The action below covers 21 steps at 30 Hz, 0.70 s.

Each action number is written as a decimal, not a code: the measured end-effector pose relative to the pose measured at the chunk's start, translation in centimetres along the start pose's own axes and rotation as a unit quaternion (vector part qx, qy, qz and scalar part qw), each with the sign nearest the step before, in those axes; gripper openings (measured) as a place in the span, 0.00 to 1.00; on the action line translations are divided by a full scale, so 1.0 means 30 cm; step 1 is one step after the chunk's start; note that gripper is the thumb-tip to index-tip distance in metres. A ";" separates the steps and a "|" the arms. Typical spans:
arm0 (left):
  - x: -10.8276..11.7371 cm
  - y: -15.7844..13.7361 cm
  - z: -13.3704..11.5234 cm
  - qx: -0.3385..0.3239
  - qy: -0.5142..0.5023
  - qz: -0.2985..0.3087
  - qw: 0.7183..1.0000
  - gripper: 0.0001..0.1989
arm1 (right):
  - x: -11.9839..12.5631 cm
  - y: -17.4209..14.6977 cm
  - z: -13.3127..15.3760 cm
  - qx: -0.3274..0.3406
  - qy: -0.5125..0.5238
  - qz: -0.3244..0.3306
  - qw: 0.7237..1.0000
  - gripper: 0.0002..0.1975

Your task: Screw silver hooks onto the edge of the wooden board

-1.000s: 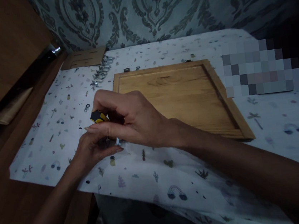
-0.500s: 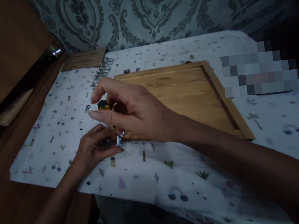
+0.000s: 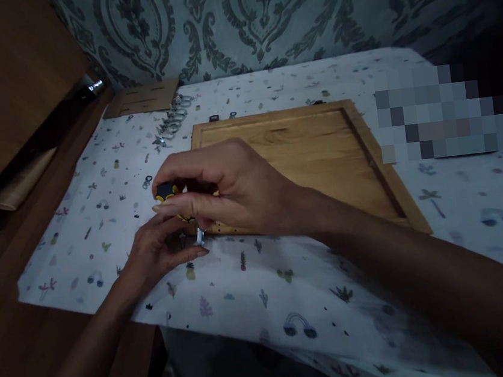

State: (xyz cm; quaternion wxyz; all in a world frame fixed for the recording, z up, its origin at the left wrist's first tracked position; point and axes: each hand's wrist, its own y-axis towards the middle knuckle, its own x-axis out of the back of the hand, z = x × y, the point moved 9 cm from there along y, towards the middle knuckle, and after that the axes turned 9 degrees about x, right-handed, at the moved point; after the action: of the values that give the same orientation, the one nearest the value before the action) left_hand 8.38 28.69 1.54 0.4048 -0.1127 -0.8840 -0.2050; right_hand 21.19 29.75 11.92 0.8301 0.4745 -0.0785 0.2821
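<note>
My right hand [image 3: 238, 190] is closed round the black-and-yellow handle of a screwdriver [image 3: 167, 191]; its shaft is mostly hidden. Just below, my left hand [image 3: 160, 244] has its fingers and thumb curled about a small shiny metal fitting [image 3: 199, 237]. This fitting sits at the near left corner of a framed wooden board [image 3: 302, 152], which lies flat with its recessed face up. My right hand covers much of the board's left side, and the exact contact between screwdriver and fitting cannot be made out.
Several metal fittings [image 3: 173, 118] lie in a row behind the board's left side, near a piece of brown cardboard [image 3: 141, 99]. A patterned white cloth [image 3: 225, 276] covers the table. A wooden cabinet [image 3: 7, 77] rises at left; a blurred-out object [image 3: 443, 118] is at right.
The fingers of my right hand have closed round the screwdriver handle, which now shows further left and lower. My left hand stays in place at the fitting.
</note>
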 end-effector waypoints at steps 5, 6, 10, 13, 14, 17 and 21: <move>0.003 -0.005 0.007 0.002 -0.006 -0.002 1.000 0.21 | -0.005 -0.006 0.025 0.050 -0.066 0.005 0.997 0.11; 0.002 -0.003 0.001 0.000 -0.011 0.006 1.000 0.20 | -0.002 -0.007 0.028 0.055 -0.074 -0.001 0.996 0.11; 0.001 0.007 -0.032 -0.016 -0.011 0.024 1.000 0.19 | 0.012 -0.002 0.030 0.019 -0.053 -0.005 0.998 0.08; 0.002 0.011 -0.038 -0.015 -0.006 0.025 1.000 0.20 | 0.031 0.008 0.035 -0.020 -0.041 -0.007 0.999 0.08; -0.002 0.011 -0.034 -0.008 -0.009 0.032 0.999 0.20 | 0.037 0.009 0.035 -0.029 -0.048 -0.006 0.998 0.08; -0.015 0.009 -0.010 0.024 -0.032 0.054 0.998 0.20 | 0.047 0.008 0.029 -0.031 -0.085 -0.006 0.996 0.08; -0.020 0.005 0.006 0.040 -0.058 0.061 0.996 0.21 | 0.043 0.000 0.016 -0.005 -0.126 -0.008 0.992 0.09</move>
State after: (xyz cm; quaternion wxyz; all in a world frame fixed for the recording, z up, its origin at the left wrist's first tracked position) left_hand 8.68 28.89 1.01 0.3688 -0.1616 -0.9049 -0.1378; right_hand 22.32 29.87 12.70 0.8182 0.5027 -0.1797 0.2134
